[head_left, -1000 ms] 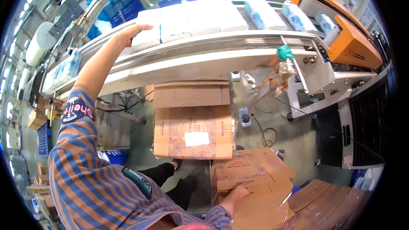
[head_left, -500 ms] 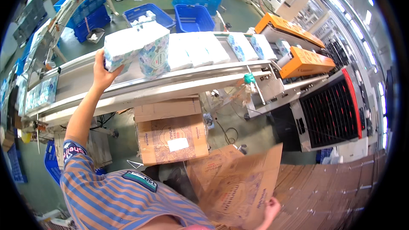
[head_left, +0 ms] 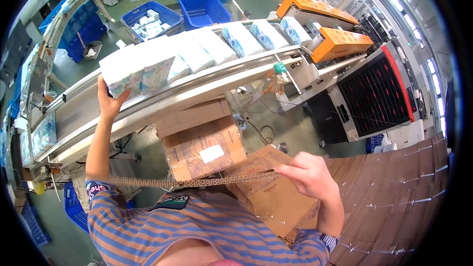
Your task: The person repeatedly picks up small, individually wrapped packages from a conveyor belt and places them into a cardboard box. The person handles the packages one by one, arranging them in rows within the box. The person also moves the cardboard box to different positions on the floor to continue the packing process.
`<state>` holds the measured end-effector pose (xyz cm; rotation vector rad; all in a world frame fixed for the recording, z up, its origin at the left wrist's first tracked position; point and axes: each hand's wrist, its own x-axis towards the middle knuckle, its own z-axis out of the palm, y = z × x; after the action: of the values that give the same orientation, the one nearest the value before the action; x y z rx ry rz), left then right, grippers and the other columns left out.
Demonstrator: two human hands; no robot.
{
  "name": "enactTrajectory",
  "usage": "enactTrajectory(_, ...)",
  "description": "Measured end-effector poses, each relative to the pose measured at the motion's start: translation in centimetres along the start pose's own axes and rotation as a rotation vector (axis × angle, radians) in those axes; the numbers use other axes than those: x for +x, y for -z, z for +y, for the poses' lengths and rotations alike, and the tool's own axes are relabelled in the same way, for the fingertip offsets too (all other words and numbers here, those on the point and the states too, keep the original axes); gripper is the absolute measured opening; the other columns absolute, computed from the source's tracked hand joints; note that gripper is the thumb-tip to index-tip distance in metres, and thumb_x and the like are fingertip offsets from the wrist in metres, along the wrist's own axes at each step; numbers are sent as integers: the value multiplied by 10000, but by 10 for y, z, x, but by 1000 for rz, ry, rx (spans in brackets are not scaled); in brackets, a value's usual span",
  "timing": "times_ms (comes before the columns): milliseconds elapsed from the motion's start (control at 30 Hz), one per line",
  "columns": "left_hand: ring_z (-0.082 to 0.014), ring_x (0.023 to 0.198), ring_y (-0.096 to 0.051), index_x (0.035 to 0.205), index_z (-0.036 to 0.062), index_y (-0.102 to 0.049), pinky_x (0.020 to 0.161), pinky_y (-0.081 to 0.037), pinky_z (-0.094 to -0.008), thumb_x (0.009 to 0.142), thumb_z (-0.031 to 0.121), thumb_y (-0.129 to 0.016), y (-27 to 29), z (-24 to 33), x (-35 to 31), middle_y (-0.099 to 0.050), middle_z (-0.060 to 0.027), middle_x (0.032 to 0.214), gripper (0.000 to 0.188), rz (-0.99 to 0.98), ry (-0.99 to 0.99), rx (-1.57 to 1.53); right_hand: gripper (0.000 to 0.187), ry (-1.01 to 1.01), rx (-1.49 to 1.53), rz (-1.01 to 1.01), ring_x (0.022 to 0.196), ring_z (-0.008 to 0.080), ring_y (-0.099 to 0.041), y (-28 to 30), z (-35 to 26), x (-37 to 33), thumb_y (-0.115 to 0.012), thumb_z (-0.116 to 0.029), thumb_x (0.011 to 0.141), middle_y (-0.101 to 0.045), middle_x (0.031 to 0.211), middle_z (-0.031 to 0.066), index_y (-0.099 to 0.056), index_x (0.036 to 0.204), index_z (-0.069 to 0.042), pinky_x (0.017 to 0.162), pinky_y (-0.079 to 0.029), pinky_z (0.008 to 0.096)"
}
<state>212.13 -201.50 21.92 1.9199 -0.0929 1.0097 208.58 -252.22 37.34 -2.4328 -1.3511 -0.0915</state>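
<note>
My left hand [head_left: 109, 102] grips the near left end of a white and pale-blue soft pack [head_left: 120, 76], thumb and fingers spread around it. The pack sits on the conveyor [head_left: 81, 103], pressed against a row of similar packs [head_left: 199, 49]. My right hand [head_left: 311, 181] pinches one end of a flattened cardboard carton [head_left: 197, 182]. That carton shows edge-on as a thin corrugated strip across my front, reaching over to my left forearm.
A brown carton [head_left: 185, 150] stands below the conveyor. Another flat carton [head_left: 281, 199] lies beside it, and stacked cardboard [head_left: 389, 192] fills the right. Orange guards [head_left: 340, 43] flank the belt's far end. Blue crates [head_left: 204, 11] stand behind; a black-fronted machine [head_left: 372, 96] is at right.
My right hand has risen with the cardboard, swinging it from the lower right to edge-on across my front. My left hand has brought the raised pack down against the row.
</note>
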Motion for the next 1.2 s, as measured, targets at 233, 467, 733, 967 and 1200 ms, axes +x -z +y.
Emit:
enactTrajectory(233,-202,959,-530,1145,-14,-488,857,-423,-340,625,20,-763,0,21,-52,-562,-104,1051,589,62,167,135,295,201,265,-303,818,279,-583,-54,81,75,-695,-176,698,-588,869,77,-636,976,-96,690,-486,357)
enactTrajectory(467,-298,1127,-483,1208,21,-501,938,-403,-418,690,84,-737,-38,46,-90,-508,-137,1225,573,-77,-44,295,1111,421,939,-91,1124,281,-487,-122,80,248,-831,-288,595,-476,1251,163,-128,1416,-36,957,-384,351)
enactTrajectory(733,-218,1009,-538,1239,-2,-426,888,-444,-366,740,-55,-600,-31,64,-96,-523,-98,1143,531,574,245,-482,645,166,919,-293,898,180,-560,-184,91,196,-722,-102,630,-552,985,62,-477,1226,-82,831,-451,295)
enactTrajectory(967,-242,1041,-518,1234,10,-437,928,-407,-384,764,58,-616,36,52,-102,-517,-124,1155,505,538,252,-405,497,23,992,-71,1042,190,-521,-160,107,167,-743,-39,628,-536,1142,95,-572,1095,-51,888,-424,306)
enactTrajectory(1200,-271,1036,-518,1177,-6,-471,908,-409,-384,802,188,-604,100,95,-21,-517,-179,1141,443,677,-119,-352,484,151,955,187,1064,233,-517,-112,108,155,-758,-35,632,-537,1132,148,-562,1074,-12,885,-413,327)
